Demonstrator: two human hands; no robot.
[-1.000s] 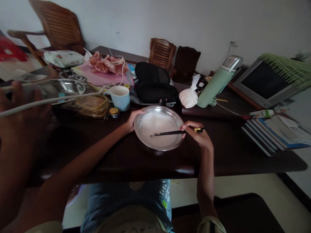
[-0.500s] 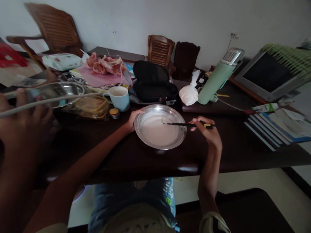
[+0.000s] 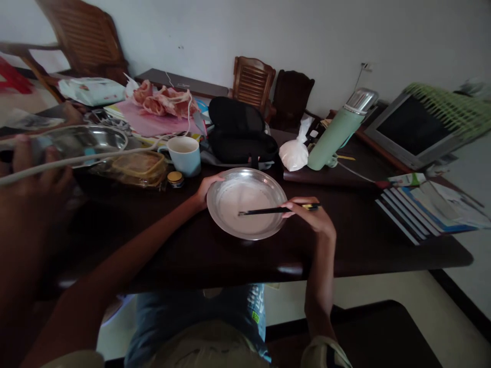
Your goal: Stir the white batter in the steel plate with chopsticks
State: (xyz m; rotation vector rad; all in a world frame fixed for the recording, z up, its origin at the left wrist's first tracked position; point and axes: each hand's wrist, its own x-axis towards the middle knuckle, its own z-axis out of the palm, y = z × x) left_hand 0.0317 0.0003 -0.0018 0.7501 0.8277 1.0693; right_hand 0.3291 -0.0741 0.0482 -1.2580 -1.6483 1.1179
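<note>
A round metal basin stands on the dark table before me, with a pale, milky batter in it. My left hand grips the basin's left rim, thumb on top and the other fingers hidden beneath. Held in my right hand is a pair of black chopsticks with gold bands. They reach over the right rim, and their tips meet the batter left of its middle. Beyond the basin sits a tied plastic bag of white powder, beside a green thermos.
Another person's hand is at the far left, near a second metal bowl. A blue mug, a small jar and a black case stand behind. Books are stacked at right.
My right hand has swept the chopsticks' tips left and toward me through the batter. My left hand still grips the rim. The view has shifted slightly.
</note>
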